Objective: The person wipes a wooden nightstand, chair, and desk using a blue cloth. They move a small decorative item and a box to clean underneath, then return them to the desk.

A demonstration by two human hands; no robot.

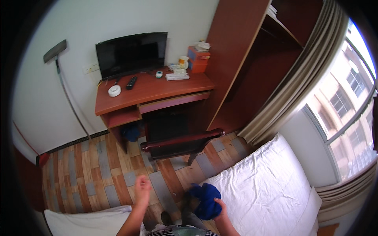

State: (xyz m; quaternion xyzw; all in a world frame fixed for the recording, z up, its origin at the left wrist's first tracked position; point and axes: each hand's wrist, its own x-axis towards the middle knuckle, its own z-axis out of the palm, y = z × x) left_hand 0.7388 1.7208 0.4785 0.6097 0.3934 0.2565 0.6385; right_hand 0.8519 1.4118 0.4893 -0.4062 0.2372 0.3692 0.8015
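A bunched blue cloth (207, 202) is in my right hand (221, 209), with the thumb pressed over its edge. The cloth hangs between my legs and the side of a white-covered bed (265, 183). My left hand (143, 188) is raised above the wood-patterned floor (118, 177), apart from other things. Its fingers look loosely curled; blur hides whether anything small is between them. A dark wooden chair (183, 143) stands in front of both hands, its back rail towards me.
A reddish wooden desk (159, 87) against the wall bears a monitor (133, 54), a remote control (131, 83) and a round white device (114, 91). A long-handled floor squeegee or broom (72, 103) leans at the left. White bedding (88, 221) lies lower left; a curtain (295, 76) hangs right.
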